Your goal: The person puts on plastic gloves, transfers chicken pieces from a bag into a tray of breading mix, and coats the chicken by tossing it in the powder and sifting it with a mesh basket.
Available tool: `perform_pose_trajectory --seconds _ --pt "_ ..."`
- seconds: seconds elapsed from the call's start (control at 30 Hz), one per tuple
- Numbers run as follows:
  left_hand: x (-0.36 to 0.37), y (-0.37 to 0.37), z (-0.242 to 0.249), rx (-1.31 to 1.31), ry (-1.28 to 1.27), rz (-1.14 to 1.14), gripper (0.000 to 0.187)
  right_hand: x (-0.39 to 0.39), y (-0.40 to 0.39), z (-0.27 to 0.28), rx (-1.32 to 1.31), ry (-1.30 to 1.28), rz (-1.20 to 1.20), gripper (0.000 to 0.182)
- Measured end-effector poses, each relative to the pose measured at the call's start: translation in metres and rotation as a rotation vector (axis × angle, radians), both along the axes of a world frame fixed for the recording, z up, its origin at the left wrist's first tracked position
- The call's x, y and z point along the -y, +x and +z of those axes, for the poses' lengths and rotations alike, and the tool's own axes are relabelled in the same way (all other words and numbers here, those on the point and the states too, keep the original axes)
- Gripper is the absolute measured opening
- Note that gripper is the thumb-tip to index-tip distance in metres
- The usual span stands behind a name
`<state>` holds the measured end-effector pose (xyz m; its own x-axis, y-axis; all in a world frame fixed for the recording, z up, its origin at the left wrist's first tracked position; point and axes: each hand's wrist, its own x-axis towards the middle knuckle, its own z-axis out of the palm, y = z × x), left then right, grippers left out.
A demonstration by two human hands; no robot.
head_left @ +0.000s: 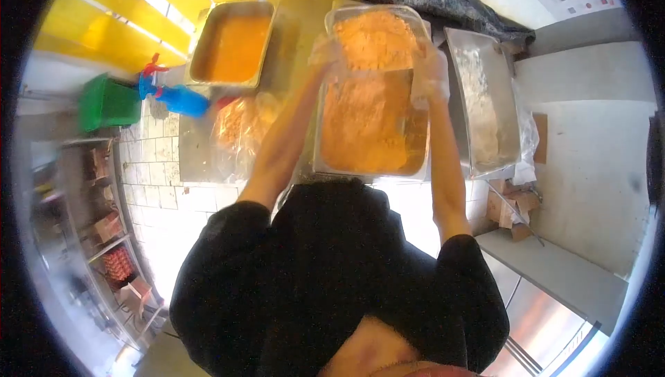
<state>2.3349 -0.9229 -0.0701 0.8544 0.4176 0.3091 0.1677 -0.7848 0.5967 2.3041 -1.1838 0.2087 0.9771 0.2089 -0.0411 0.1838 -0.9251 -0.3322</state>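
My left hand (327, 56) and my right hand (431, 76), both in clear plastic gloves, are at opposite sides of a pale-rimmed tub (377, 9). The hands are smeared by motion, with the fingers closed around its sides. Clumpy orange breading (374, 36) fills the tub. It overlaps the far end of a deep metal pan (318, 152), which holds more of the orange, floury breading (366, 121). Left of my left forearm lies a clear plastic bag (239, 128) with orange crumbly pieces.
A metal pan of orange liquid (232, 45) stands at the back left. A blue spray bottle (181, 100) and green bin (107, 103) are farther left. On the right sits a metal tray dusted with white flour (485, 100). A grey shelf (554, 273) is at lower right.
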Motion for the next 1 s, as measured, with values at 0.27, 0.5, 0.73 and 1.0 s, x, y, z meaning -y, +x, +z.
perform_pose_trajectory --seconds 0.27,0.5,0.73,1.0 --pt "0.007 -0.053 0.059 -0.511 0.156 -0.135 0.032 0.036 -0.058 -0.044 -0.422 0.387 -0.235 0.029" --pt "-0.05 -0.029 0.032 -0.238 -0.157 -0.136 0.03 0.047 -0.091 -0.088 -0.554 0.532 -0.116 0.034" --pt "-0.024 -0.024 0.148 -0.435 0.067 -0.095 0.037 0.065 -0.116 -0.186 -0.308 0.284 0.258 0.041" --pt "-0.039 -0.014 0.135 -0.635 0.141 -0.273 0.033 0.056 -0.126 -0.152 -0.613 0.354 -0.021 0.042"
